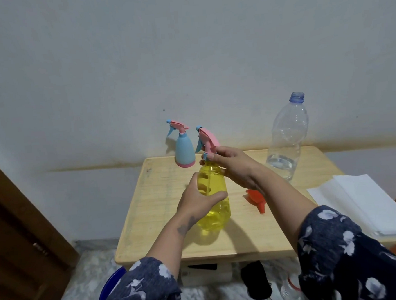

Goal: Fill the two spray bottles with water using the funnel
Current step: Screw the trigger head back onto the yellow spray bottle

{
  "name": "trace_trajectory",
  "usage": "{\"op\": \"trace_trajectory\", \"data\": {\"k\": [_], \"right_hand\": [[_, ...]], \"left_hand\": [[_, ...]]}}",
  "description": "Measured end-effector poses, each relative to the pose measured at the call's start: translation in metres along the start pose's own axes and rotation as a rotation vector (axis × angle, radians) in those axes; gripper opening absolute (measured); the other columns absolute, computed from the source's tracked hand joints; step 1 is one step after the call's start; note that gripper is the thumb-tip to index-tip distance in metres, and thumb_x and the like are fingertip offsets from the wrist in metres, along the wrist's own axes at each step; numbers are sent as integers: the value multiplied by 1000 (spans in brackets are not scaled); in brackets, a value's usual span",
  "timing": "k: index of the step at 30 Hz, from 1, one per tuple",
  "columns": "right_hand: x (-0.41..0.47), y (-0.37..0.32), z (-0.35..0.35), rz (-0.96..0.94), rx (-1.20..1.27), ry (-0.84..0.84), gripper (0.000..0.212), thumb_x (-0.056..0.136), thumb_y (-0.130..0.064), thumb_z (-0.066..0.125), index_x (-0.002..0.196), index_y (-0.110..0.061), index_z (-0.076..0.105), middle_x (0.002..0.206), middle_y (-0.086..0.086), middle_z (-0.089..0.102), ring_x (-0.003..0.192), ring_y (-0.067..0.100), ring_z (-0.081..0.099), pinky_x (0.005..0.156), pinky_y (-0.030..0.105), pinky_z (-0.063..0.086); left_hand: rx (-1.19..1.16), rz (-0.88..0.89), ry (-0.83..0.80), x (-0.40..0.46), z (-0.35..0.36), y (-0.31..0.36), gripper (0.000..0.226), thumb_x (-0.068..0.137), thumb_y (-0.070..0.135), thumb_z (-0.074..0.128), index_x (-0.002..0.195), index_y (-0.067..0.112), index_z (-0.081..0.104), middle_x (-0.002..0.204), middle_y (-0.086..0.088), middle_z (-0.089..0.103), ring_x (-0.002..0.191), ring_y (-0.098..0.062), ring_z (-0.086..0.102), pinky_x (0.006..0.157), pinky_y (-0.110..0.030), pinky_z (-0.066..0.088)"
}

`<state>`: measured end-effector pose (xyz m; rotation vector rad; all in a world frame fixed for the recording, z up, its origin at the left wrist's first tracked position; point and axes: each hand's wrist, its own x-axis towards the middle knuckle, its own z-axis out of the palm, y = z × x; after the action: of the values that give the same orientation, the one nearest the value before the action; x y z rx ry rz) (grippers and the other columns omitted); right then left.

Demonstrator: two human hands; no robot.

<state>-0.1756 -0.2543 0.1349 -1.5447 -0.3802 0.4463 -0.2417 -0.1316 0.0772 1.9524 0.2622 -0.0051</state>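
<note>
both hands on the yellow spray bottle

the yellow spray bottle [213, 200] stands upright near the middle of the wooden table [154, 213], a little toward the front edge, with liquid showing in its lower part. my left hand [197, 202] wraps around its body from the left, thumb across the front. my right hand [234, 166] grasps the neck just under the pink spray head [206, 138], fingers curled round the collar; the blue trigger hangs on the left side of the head.

just right of the bottle, partly under my right wrist, the orange funnel [256, 198] lies on its side on the tabletop, spout pointing toward the front edge. the blue spray bottle [184, 153] stands at the back edge, left of centre, its pink and blue head in place. near the back right corner stands a clear plastic water bottle [285, 141], uncapped, with a little water at the bottom. a stack of white paper [365, 206] lies over the right edge. the table stands against a pale wall [185, 57].
</note>
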Motion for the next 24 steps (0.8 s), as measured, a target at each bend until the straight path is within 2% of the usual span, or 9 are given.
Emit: {"op": "trace_trajectory", "data": {"k": [4,6,8,10,13,15,18,21,24], "right_hand": [[3,-5,-6,35,-3,-43,21,89,-12,65,110,-12,64,117,17,67,115,31,62,101,47,47],[5,-4,-2,35,-36,99,31,74,-11,80,99,-9,61,105,24,68,99,34,66,93,51,49],[8,0,6,11,-79,241,47,62,-17,89,88,-14,51,90,19,66,86,29,64,84,49,52],[9,3,13,-3,-78,252,44,67,-25,86,89,-17,49,90,8,61,85,22,62,85,44,53],[4,-1,16,30,84,79,13,93,-29,59,97,-16,58,93,4,60,90,19,58,88,36,49],[1,-1,12,58,219,-7,18,98,-22,46,101,-13,62,100,9,65,97,23,58,94,37,46],[5,5,13,-23,48,136,10,92,-21,60,99,-14,61,106,14,70,101,25,65,95,41,49],[9,12,21,-67,-96,377,40,74,-29,81,93,-19,46,95,7,69,89,19,68,81,36,56],[10,10,21,-17,-9,253,46,80,-39,73,111,-17,48,104,6,69,95,17,66,89,36,53]], "left_hand": [[-38,19,-47,1,-3,-4,54,66,38,80,113,39,52,102,7,67,90,-8,65,78,-31,55],[0,12,-22,1,-1,-5,58,57,48,77,109,43,51,100,12,67,91,-9,66,84,-39,56],[50,9,-5,2,2,-3,62,51,54,73,108,44,49,99,17,67,93,-9,65,86,-41,55],[64,5,15,2,4,0,66,50,56,72,110,44,47,100,18,66,94,-8,65,86,-42,55],[72,10,54,4,2,2,68,50,56,70,112,46,44,100,17,65,93,-9,64,85,-42,55],[71,7,79,4,1,1,67,51,55,70,112,47,44,100,17,65,93,-9,64,85,-42,55],[93,-5,115,4,3,3,70,52,57,69,115,46,42,104,15,63,95,-11,62,83,-41,54],[171,9,144,7,7,6,71,60,55,72,120,39,39,111,13,59,100,-15,60,79,-37,52],[178,-1,173,10,8,5,75,65,54,73,128,37,37,117,12,58,105,-16,59,81,-37,51]]}}
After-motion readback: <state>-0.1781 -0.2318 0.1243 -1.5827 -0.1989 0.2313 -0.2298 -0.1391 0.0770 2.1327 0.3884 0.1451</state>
